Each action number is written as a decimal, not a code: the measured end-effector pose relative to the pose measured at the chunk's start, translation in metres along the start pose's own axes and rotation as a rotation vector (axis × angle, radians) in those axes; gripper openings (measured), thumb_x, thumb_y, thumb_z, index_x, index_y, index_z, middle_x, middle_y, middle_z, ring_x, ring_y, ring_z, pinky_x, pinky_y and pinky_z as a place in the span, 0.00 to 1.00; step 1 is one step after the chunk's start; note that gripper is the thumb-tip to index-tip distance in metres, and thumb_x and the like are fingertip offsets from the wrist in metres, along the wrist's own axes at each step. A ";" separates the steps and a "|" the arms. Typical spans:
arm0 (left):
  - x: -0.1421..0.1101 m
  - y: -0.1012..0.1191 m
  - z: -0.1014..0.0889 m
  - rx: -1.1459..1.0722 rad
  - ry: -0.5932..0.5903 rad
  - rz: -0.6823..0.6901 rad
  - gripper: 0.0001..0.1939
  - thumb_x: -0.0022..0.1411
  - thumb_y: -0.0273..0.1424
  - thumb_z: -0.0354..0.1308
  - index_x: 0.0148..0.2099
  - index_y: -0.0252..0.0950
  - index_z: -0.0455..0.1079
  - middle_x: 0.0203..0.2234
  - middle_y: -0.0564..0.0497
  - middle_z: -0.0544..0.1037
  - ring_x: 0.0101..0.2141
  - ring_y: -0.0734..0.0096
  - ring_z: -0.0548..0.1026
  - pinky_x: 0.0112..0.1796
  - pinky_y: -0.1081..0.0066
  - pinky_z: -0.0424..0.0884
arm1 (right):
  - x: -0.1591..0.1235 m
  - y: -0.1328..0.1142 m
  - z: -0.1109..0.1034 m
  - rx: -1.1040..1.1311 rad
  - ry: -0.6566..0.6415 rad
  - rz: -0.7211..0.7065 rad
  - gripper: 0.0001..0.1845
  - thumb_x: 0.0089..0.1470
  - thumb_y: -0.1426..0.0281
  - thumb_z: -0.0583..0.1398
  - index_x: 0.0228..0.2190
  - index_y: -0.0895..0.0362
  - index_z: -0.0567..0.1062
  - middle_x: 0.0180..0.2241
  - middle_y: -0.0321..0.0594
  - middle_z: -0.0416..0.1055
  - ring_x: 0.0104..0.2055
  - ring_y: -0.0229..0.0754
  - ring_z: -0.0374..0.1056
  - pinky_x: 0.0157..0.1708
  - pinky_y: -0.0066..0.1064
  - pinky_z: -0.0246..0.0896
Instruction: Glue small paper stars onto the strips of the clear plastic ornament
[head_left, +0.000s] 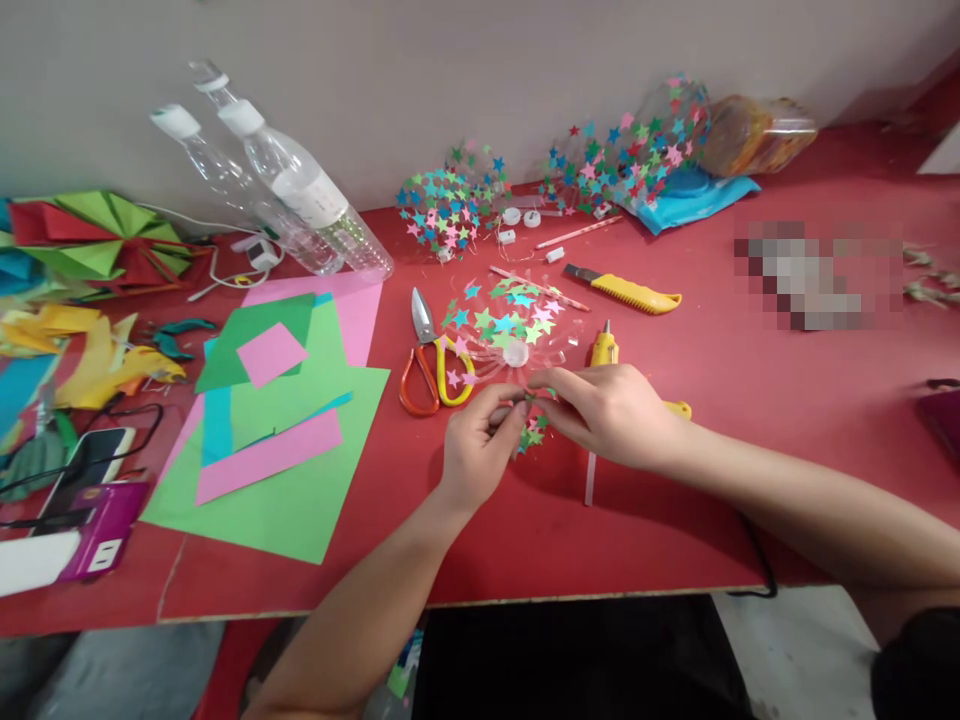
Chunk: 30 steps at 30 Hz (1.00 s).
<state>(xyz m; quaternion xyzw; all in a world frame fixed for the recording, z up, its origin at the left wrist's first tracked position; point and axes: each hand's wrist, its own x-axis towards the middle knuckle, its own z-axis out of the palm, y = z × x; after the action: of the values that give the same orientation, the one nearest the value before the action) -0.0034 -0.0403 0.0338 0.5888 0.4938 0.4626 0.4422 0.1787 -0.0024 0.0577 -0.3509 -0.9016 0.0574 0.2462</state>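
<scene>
A small green piece [530,398] is at the centre of the frame, pinched between the closed fingertips of the left hand [484,445] and the right hand [619,415]. Just above it lies a clear plastic flower shape [515,354], its strips spread out and dotted with coloured stars; more green and pink stars [534,437] lie just below the fingers. To the left are scissors [423,322] with one red and one yellow handle. A yellow glue gun [604,348] lies partly under the right hand, and a yellow cutter [637,292] is above it. Star-covered plastic pieces [442,210] stand along the wall at upper centre. Coloured paper sheets [300,520] overlap at centre left, below two clear bottles [300,175] leaning at upper left. The red table [787,420] holds it all.
</scene>
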 end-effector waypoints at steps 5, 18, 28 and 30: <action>-0.001 -0.003 0.000 0.105 0.024 0.064 0.04 0.66 0.31 0.55 0.40 0.36 0.70 0.13 0.63 0.62 0.13 0.84 0.58 0.18 0.80 0.58 | 0.000 0.000 0.002 -0.003 -0.035 0.022 0.18 0.67 0.65 0.47 0.34 0.60 0.72 0.19 0.36 0.69 0.19 0.33 0.60 0.21 0.29 0.41; -0.002 0.004 -0.004 0.306 0.107 0.255 0.15 0.67 0.29 0.55 0.55 0.33 0.68 0.15 0.61 0.65 0.16 0.80 0.64 0.22 0.76 0.62 | 0.003 0.004 0.002 0.074 0.036 0.132 0.12 0.64 0.67 0.50 0.37 0.59 0.71 0.19 0.32 0.70 0.19 0.32 0.62 0.22 0.25 0.46; -0.003 0.002 -0.004 0.129 0.230 0.247 0.06 0.65 0.28 0.58 0.44 0.37 0.66 0.15 0.62 0.67 0.13 0.84 0.61 0.17 0.80 0.57 | 0.003 0.001 -0.005 0.025 0.172 -0.125 0.06 0.62 0.73 0.53 0.36 0.59 0.70 0.20 0.32 0.70 0.20 0.32 0.62 0.22 0.26 0.50; -0.002 0.001 -0.005 0.120 0.254 0.247 0.06 0.64 0.28 0.59 0.41 0.37 0.65 0.15 0.62 0.68 0.13 0.84 0.63 0.17 0.81 0.59 | 0.002 0.001 -0.003 -0.057 0.162 -0.211 0.06 0.62 0.73 0.53 0.37 0.59 0.70 0.20 0.32 0.71 0.21 0.33 0.62 0.22 0.29 0.48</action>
<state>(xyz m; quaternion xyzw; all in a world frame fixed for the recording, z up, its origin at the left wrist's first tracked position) -0.0079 -0.0422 0.0356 0.6071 0.4962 0.5537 0.2803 0.1797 -0.0004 0.0606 -0.2646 -0.9119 -0.0229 0.3130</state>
